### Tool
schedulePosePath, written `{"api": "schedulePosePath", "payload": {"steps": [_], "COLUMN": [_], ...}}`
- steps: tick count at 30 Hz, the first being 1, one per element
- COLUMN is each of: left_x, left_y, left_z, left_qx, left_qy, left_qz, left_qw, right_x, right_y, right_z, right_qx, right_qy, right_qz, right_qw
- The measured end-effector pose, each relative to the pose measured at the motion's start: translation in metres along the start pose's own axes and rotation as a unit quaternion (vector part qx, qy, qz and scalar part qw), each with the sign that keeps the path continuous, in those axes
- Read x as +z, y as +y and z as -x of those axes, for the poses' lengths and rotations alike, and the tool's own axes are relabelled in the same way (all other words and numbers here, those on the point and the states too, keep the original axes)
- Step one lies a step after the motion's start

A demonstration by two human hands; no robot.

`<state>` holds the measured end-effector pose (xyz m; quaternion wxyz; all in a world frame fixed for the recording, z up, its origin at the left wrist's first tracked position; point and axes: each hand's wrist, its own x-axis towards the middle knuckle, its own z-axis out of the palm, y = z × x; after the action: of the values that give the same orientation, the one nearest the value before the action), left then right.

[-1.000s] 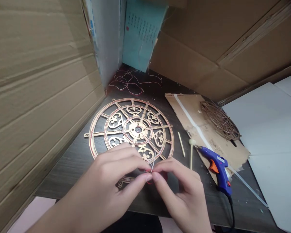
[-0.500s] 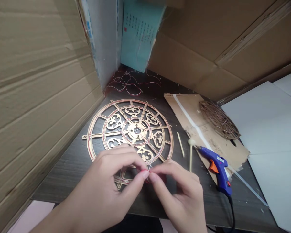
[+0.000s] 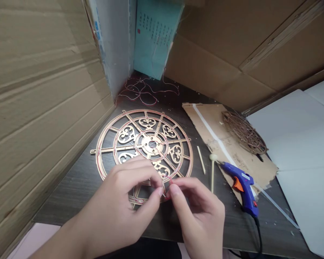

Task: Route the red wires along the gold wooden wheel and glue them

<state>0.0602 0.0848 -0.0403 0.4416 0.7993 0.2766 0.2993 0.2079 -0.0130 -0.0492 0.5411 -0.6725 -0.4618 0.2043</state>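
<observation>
Thin red and white wires (image 3: pixel 166 177) run between my fingertips, over the near edge of a round wooden openwork wheel (image 3: pixel 108 150). My left hand (image 3: pixel 129 201) is closed in a thumb-and-finger pinch on a pale wire. Close on its right, my right hand (image 3: pixel 198 208) pinches a red wire between thumb and forefinger. The fingertips of the two hands are slightly apart. The wheel lies flat, with spokes, scroll cutouts and wires laid along its rings. My hands hide part of its near side.
A blue hot glue gun (image 3: pixel 241 183) lies at right on a cardboard sheet (image 3: pixel 202 124), beside a mallet-like stick (image 3: pixel 212 169) and a short wooden stick (image 3: pixel 201 160). A brown round lattice (image 3: pixel 244 133) rests farther back. Loose wires (image 3: pixel 140 91) tangle near the back corner. Cardboard walls (image 3: pixel 48 90) stand around.
My fingertips have drawn a little apart. The right fingers have lifted slightly with the red wire, which now curves up between the hands.
</observation>
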Motion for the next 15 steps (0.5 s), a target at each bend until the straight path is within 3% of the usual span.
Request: {"api": "schedulePosePath", "payload": {"steps": [6,15], "left_x": [0.0002,0.0015], "left_y": [-0.0029,-0.0014], "left_z": [0.0041,0.0033], "left_qx": [0.013,0.014], "left_qy": [0.011,0.030], "left_qz": [-0.006,-0.009], "left_qw": [1.000,0.999], "right_x": [0.0041,0.0048], "right_y": [0.0003,-0.0045], "right_z": [0.0017,-0.0030], "right_qx": [-0.002,-0.060], "right_qy": [-0.008,-0.012], "right_qz": [-0.007,0.051], "right_qw": [1.000,0.997]}}
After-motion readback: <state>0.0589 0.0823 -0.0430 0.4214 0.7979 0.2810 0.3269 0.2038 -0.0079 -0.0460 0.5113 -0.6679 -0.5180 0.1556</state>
